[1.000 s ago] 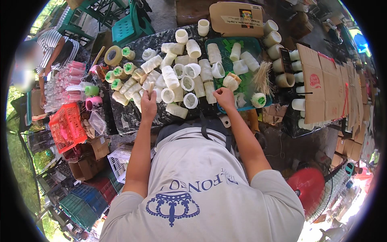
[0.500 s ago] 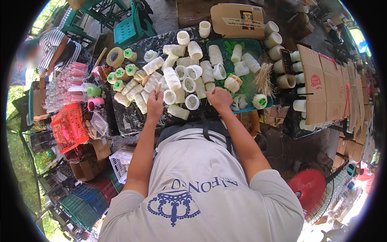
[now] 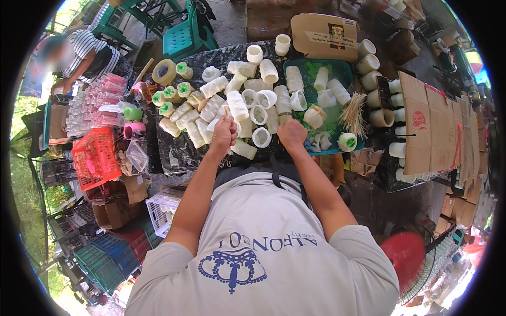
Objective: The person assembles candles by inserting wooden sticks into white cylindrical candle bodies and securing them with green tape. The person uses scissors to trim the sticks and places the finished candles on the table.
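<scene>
Bearings are taken from the worker, with twelve o'clock straight ahead. Both hands are over the near side of a black-covered table [image 3: 172, 156]. The left hand [image 3: 224, 131], at eleven o'clock, is raised with its fingers drawn together, pinching a small tan piece [image 3: 226, 110] whose tip shows above the fingertips. The right hand [image 3: 292, 134], at one o'clock, is curled inward, knuckles up; from here I cannot tell whether it grips anything. The hands are apart, with a hollow white cylinder [image 3: 261, 137] between them, its open end up.

Just beyond lies a crowd of similar white cylinders [image 3: 237, 106], some on their sides, others upright. At one o'clock, a teal tray [image 3: 342, 73] contains more cylinders and green scraps; a bundle of thin pale sticks [image 3: 353, 116] lies across its right side. At eleven, cylinders with green-filled ends [image 3: 185, 89] sit near a tape roll [image 3: 164, 72].

Farther off, a red basket [image 3: 96, 158] stands at ten, cardboard panels [image 3: 437, 126] at two. Beyond the table at eleven is a green chair [image 3: 184, 41]. Between ten and eleven, a person in a striped top [image 3: 84, 50] bends forward.
</scene>
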`<action>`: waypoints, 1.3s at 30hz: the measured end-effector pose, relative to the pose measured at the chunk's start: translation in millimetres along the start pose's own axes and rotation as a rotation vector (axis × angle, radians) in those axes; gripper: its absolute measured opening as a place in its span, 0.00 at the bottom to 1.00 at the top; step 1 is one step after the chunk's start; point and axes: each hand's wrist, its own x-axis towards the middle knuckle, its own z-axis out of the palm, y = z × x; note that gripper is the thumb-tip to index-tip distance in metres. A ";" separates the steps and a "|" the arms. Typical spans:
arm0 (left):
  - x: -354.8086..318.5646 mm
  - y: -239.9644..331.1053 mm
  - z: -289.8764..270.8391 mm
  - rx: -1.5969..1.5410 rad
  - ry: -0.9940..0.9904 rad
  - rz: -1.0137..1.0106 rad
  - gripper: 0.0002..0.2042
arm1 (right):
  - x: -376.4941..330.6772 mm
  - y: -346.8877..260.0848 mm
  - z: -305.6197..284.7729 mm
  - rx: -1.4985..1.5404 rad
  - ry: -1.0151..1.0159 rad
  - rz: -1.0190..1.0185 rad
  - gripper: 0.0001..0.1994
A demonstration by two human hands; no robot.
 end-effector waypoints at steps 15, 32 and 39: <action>-5.2 -17.2 23.8 -0.242 -0.169 -0.067 0.13 | -15.9 7.3 -21.7 0.259 0.070 0.036 0.16; -1.0 -26.6 17.7 -0.370 -0.249 -0.148 0.20 | 15.3 -11.4 21.0 0.094 0.018 0.150 0.18; -7.1 -19.6 38.4 -0.215 -0.184 -0.037 0.22 | -29.3 -13.4 -52.1 0.995 -0.192 -0.119 0.12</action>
